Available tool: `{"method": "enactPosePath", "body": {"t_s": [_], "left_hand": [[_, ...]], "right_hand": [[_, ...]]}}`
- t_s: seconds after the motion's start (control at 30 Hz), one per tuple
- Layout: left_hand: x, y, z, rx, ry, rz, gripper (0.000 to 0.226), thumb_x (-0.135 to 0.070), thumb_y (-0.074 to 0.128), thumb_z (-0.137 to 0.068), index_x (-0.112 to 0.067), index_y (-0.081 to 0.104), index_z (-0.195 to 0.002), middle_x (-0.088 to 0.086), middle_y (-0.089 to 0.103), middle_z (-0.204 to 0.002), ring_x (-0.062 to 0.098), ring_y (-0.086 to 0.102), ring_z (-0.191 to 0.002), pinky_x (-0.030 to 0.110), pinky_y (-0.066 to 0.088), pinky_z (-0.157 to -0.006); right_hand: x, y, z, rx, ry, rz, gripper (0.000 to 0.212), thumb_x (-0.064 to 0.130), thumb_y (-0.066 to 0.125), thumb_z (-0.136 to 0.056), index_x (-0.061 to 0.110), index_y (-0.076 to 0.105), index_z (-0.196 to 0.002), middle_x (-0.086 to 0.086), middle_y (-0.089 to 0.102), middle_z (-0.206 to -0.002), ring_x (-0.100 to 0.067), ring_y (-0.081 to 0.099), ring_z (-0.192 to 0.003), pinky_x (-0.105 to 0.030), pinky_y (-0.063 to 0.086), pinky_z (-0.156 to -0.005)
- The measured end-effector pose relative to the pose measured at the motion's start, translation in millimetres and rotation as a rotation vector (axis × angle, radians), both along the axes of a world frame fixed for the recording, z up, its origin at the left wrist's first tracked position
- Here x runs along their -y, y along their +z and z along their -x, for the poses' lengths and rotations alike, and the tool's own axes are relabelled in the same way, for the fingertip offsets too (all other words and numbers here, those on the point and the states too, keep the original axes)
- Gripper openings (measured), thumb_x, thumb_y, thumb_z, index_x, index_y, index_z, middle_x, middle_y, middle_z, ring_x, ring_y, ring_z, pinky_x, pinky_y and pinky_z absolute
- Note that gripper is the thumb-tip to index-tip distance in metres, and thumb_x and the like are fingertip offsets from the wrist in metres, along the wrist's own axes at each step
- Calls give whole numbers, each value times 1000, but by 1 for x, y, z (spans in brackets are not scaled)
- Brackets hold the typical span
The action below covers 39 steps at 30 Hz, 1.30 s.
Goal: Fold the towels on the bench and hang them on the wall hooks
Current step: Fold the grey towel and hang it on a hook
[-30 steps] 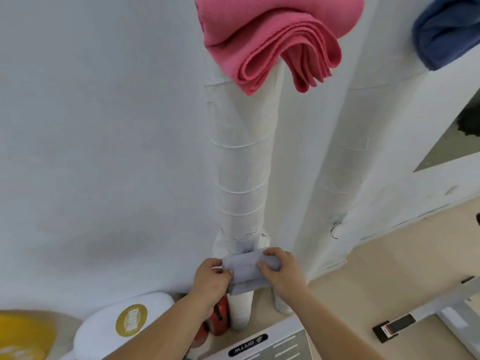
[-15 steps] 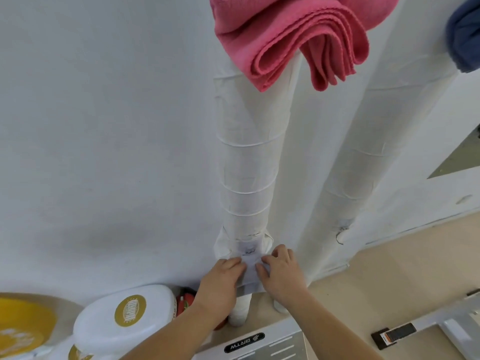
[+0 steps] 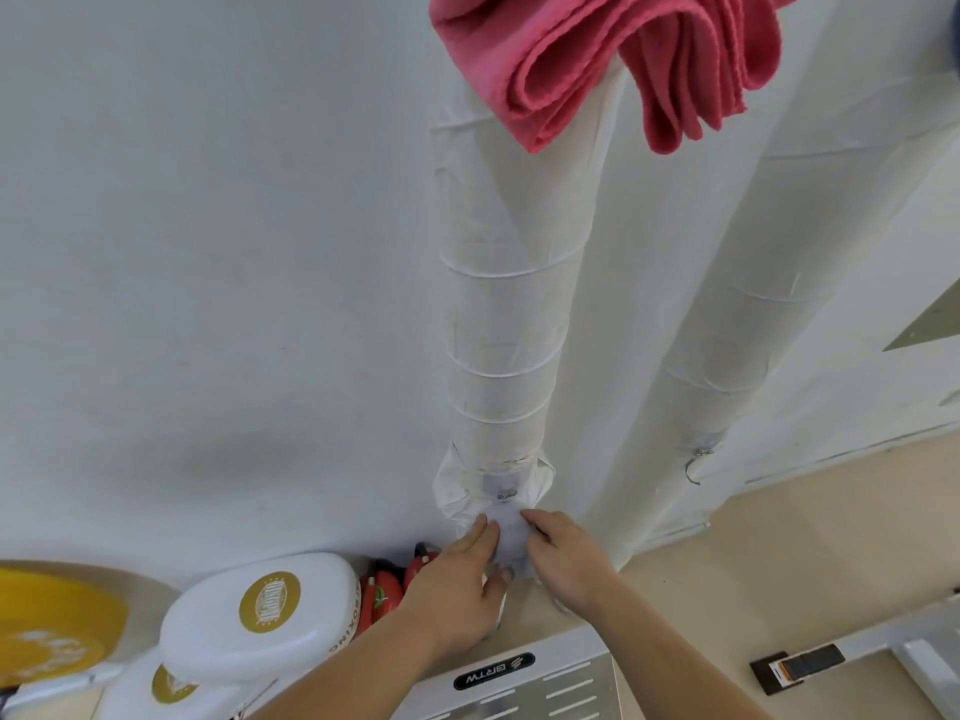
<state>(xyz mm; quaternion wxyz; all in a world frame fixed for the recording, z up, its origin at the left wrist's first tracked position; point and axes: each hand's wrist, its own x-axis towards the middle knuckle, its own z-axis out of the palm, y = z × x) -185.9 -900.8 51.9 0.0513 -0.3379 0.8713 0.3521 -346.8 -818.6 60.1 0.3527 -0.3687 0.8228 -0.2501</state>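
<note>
Surface nearest cam: grey-white unit top [image 3: 519, 688] w/ "BRTW" label at bottom edge of view, beige floor [image 3: 779, 563] beyond it. To one side sat white pads w/ gold logos [image 3: 260, 610], a yellow disc [image 3: 52, 626] and a small red item [image 3: 384, 589] against the wall foot.

Both forearms reached fwd over the unit. Left hand [image 3: 457, 579]: fingers lay together along the left side of the pale towel [image 3: 506, 532], thumb tucked beneath, so a pinch. Right hand [image 3: 566, 558]: fingers bent onto the towel's right edge, also gripping it. Towel was a small folded bundle between the two hands, pressed to the base of the wrapped pipe [image 3: 498, 356], its top edge just under the low hook [image 3: 505, 494]. Couldn't tell if the cloth was caught on the hook yet.

Judgement: step in hand = hanging this towel, fold done. To do it well:
- keep layers clamped so the fold doesn't spring open
- lift the top fold over the hook tip, centred, not by one corner
- let go one hand at a time, check it holds before withdrawing
- the hook is small and low, so a thick bundle may slide off

Further up, a pink towel [image 3: 597, 59] hung folded over the same pipe. A second hook [image 3: 696, 454] on the other pipe [image 3: 779, 304] looked bare. White wall [image 3: 208, 252] behind all
</note>
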Motion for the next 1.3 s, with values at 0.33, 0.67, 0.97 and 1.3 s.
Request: {"method": "enactPosePath", "body": {"t_s": [0.33, 0.67, 0.97, 1.3], "left_hand": [[10, 28, 5, 81, -35, -55, 67, -37, 50, -100, -29, 21, -160, -6, 21, -168, 21, 38, -147, 29, 32, -118], [18, 36, -22, -89, 23, 140, 44, -26, 52, -97, -24, 53, -141, -8, 52, -146, 15, 51, -130, 25, 40, -109], [-11, 41, -75, -214, 200, 40, 34, -22, 55, -98, -32, 60, -130, -15, 63, -126, 5, 61, -111, 20, 46, -100], [-65, 9, -124, -151, 126, -270, 29, -22, 64, -97, -35, 63, -122, -24, 64, -109, -4, 62, -100, 8, 47, -86]], "right_hand": [[-6, 5, -5, 86, -4, -49, 69, 8, 51, -84, 20, 44, -152, -2, 54, -144, -21, 51, -130, -27, 40, -103], [-26, 29, -4, -202, -31, 143, 53, 6, 51, -88, 19, 58, -138, 5, 54, -139, -15, 53, -126, -20, 39, -101], [-58, 47, -29, -113, -128, 278, 39, 12, 55, -97, 28, 62, -131, 16, 61, -127, -5, 57, -110, -20, 42, -92], [-168, 32, -128, 125, -365, 41, 21, 24, 54, -100, 39, 66, -109, 1, 76, -95, -16, 70, -82, -27, 56, -78]]}}
